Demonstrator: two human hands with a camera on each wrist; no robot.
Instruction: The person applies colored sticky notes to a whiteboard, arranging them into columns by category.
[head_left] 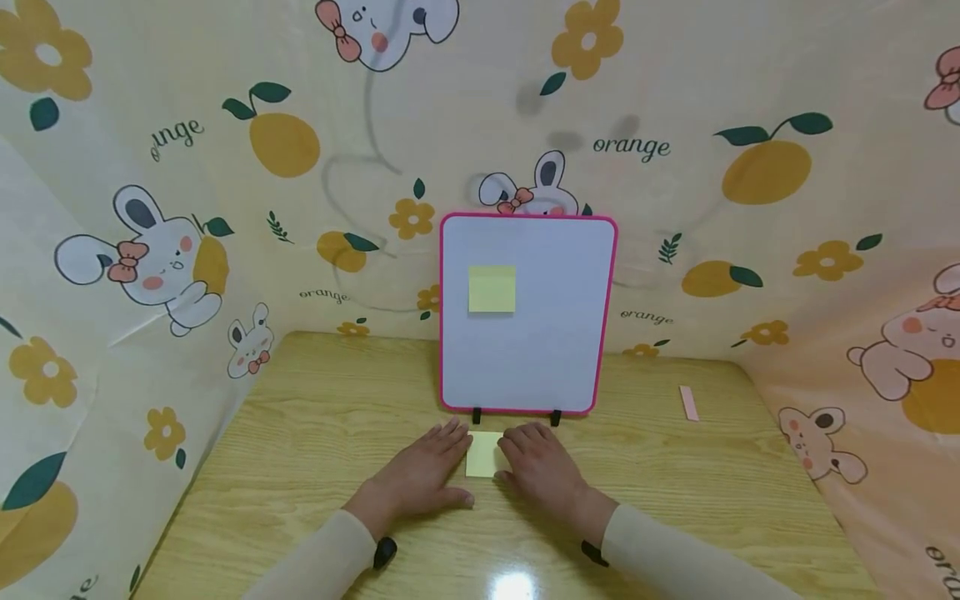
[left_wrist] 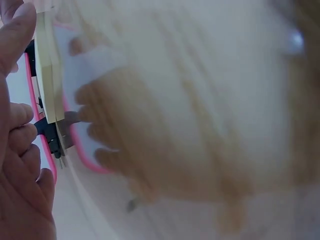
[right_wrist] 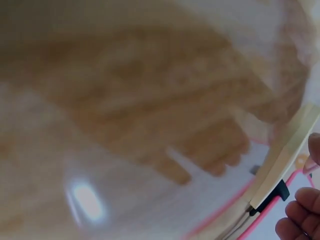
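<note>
A pale yellow sticky note pad (head_left: 483, 455) lies flat on the wooden table, between my two hands. My left hand (head_left: 422, 473) rests palm down with extended fingers, their tips right at the pad's left edge and the thumb spread toward me. On the other side, my right hand (head_left: 546, 473) lies with its fingertips over the pad's right edge and the thumb near its lower right corner. Seen edge-on, the pad (left_wrist: 49, 70) has visible thickness in the left wrist view. In the right wrist view the pad (right_wrist: 285, 157) stands close to the fingers (right_wrist: 302, 215).
Just beyond the hands, a pink-framed whiteboard (head_left: 555, 333) stands upright on black feet (head_left: 556, 417). One yellow-green sticky note (head_left: 492, 289) is on its upper left. A small pink strip (head_left: 688, 403) lies on the table at right. Printed cloth (head_left: 480, 100) surrounds the table's back and sides.
</note>
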